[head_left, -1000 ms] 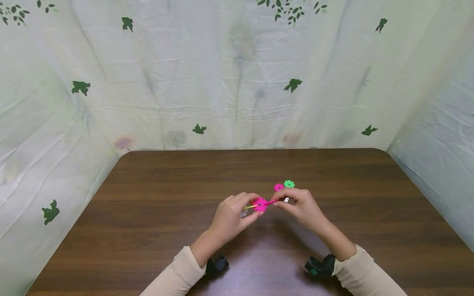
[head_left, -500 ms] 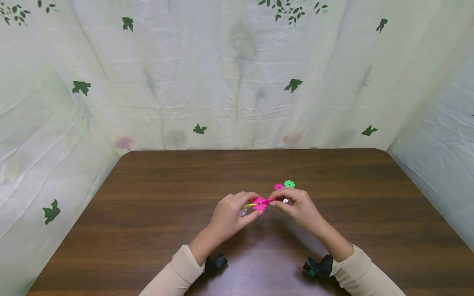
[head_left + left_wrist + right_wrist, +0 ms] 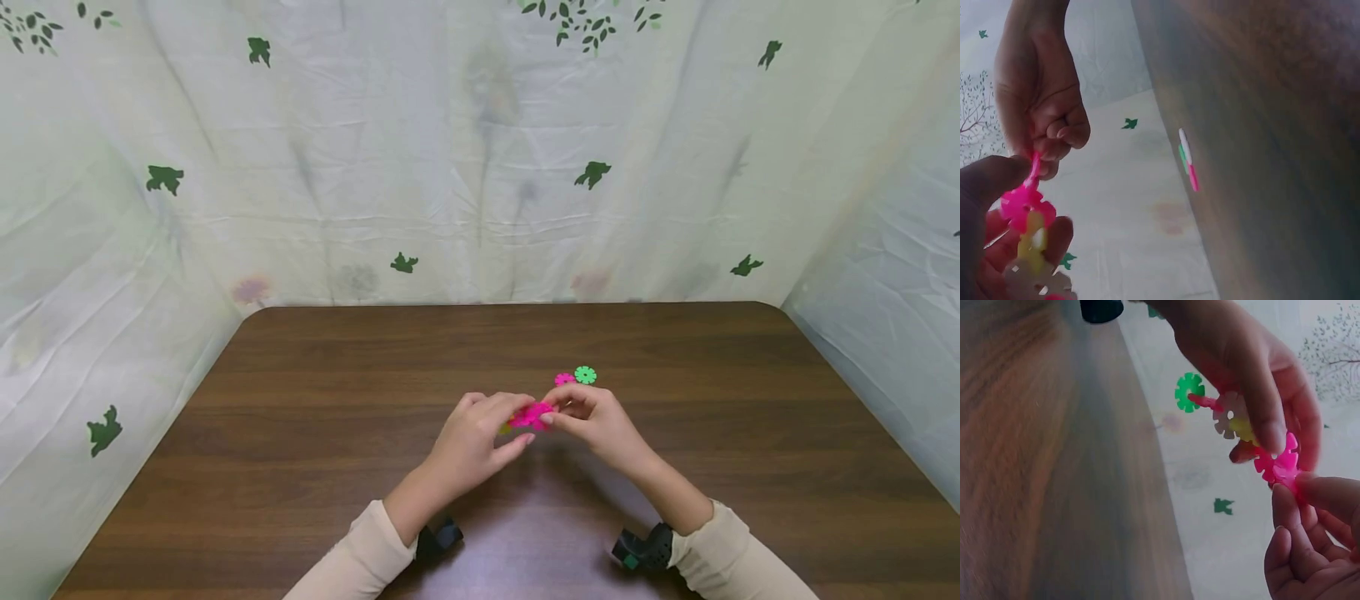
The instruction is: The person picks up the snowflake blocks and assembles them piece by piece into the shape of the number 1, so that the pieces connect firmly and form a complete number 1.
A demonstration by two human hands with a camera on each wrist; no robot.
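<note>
Between the two hands is a chain of notched plastic snowflake discs, joined edge to edge. In the right wrist view it runs from a green disc (image 3: 1189,392) through a pink, a whitish (image 3: 1227,415) and a yellow one (image 3: 1243,430) to a pink disc (image 3: 1267,464). My left hand (image 3: 474,433) holds the chain near this pink end, thumb on one side and fingers on the other. My right hand (image 3: 603,423) pinches a further pink disc (image 3: 1286,475) between thumb and forefinger, right at the edge of the chain's end disc. The fingers partly cover both pink discs.
Beyond the right hand, loose pink (image 3: 565,379) and green (image 3: 585,375) discs lie on the brown wooden table (image 3: 360,358). A white disc (image 3: 1185,145) lies with them in the left wrist view. A pale printed curtain (image 3: 465,150) stands behind the table.
The pink disc in the left hand has tilted from facing the camera, and the right hand's pink disc now overlaps it. The white disc seen earlier under the right hand is hidden in the head view.
</note>
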